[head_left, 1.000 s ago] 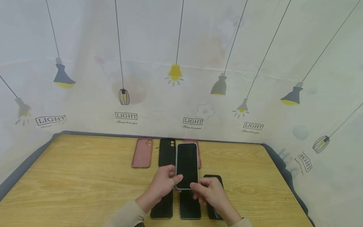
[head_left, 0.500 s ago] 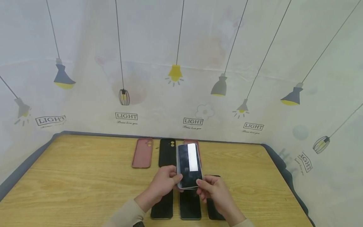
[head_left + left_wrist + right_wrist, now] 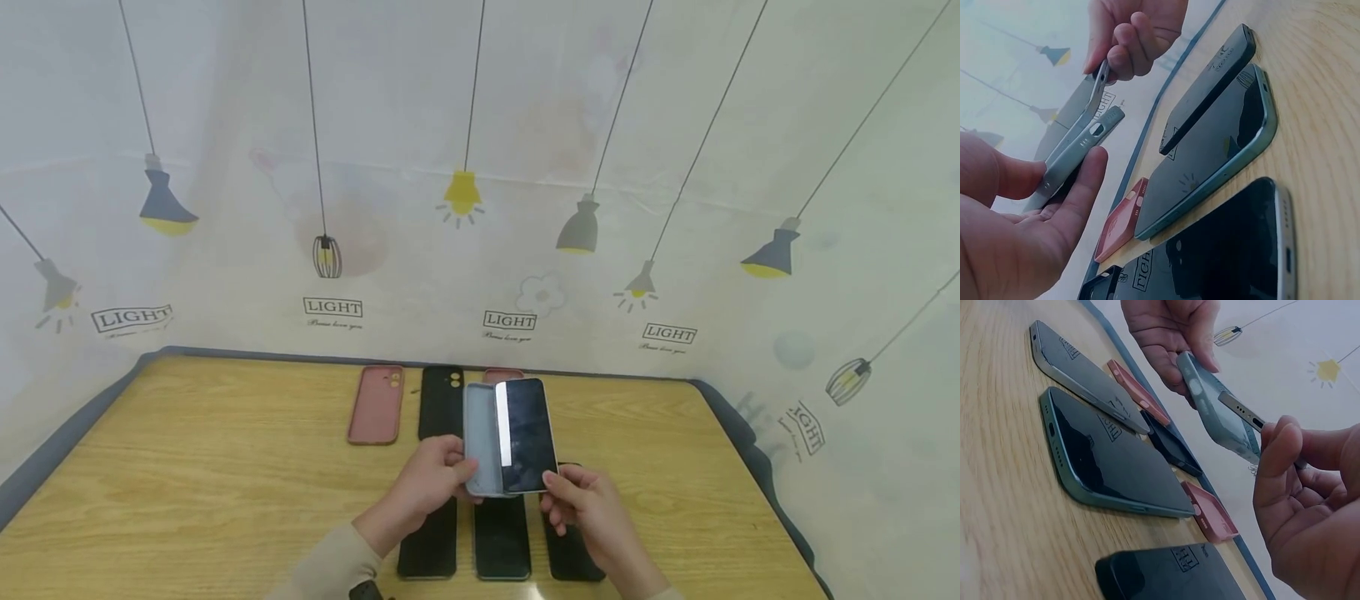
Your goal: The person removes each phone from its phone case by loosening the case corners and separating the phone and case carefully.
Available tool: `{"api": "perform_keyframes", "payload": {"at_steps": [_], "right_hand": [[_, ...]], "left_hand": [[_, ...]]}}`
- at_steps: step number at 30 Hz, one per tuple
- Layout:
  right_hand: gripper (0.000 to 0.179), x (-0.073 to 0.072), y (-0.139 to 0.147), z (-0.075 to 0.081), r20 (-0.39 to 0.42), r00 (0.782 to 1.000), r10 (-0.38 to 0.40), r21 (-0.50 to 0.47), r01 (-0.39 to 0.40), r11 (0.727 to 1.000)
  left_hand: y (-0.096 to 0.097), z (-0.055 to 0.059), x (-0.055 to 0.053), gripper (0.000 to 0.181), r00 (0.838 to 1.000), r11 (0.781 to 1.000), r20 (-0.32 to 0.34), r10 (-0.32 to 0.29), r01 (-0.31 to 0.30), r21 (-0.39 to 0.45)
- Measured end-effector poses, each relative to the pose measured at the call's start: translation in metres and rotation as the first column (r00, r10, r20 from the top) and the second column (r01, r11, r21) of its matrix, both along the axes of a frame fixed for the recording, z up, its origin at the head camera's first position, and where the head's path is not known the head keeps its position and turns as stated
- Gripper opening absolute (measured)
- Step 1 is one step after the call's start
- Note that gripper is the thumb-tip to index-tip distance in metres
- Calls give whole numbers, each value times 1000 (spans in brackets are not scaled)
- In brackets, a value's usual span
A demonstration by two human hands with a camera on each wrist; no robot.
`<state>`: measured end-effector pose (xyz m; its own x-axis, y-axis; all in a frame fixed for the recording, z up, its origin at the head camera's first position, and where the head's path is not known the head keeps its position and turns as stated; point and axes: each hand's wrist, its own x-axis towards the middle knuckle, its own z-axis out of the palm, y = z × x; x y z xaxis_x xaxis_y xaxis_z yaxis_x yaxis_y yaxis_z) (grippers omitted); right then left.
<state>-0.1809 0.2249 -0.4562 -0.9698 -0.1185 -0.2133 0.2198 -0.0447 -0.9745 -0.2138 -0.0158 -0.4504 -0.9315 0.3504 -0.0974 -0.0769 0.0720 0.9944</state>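
Note:
Above the table, my left hand (image 3: 427,479) grips a light blue phone case (image 3: 482,437) by its lower left side, thumb on the front edge and fingers beneath. My right hand (image 3: 588,508) pinches the lower right corner of a dark-screened phone (image 3: 531,433) with a pale metal edge. The phone overlaps the right part of the case, exposing the case's inside on the left. The right wrist view shows the bottom edge of the phone (image 3: 1244,412) lifted clear of the case (image 3: 1207,406). Light glares along the screen's left side.
Below the hands, three phones lie on the wooden table: left (image 3: 429,542), middle (image 3: 502,542) and right (image 3: 573,550). At the back edge lie a pink case (image 3: 375,404), a black case (image 3: 441,404) and another pink case (image 3: 504,374), mostly hidden. A lamp-printed curtain (image 3: 420,267) stands behind.
The phone has come out of the light blue case and shifted right with my right hand, uncovering the case's inside. My left hand has stayed nearly still with the case.

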Motion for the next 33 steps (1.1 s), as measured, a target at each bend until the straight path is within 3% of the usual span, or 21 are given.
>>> {"api": "perform_keyframes", "payload": {"at_steps": [15, 25, 33], "right_hand": [[24, 8, 25, 3, 13, 999, -30, 19, 29, 999], [23, 14, 42, 6, 55, 995, -79, 36, 77, 996], [25, 19, 63, 5, 91, 994, -60, 58, 55, 997]], "left_hand": [[1, 4, -5, 39, 993, 994, 55, -107, 105, 41], [8, 7, -10, 43, 989, 989, 49, -142, 140, 47], [19, 7, -17, 42, 991, 991, 35, -130, 129, 37]]}}
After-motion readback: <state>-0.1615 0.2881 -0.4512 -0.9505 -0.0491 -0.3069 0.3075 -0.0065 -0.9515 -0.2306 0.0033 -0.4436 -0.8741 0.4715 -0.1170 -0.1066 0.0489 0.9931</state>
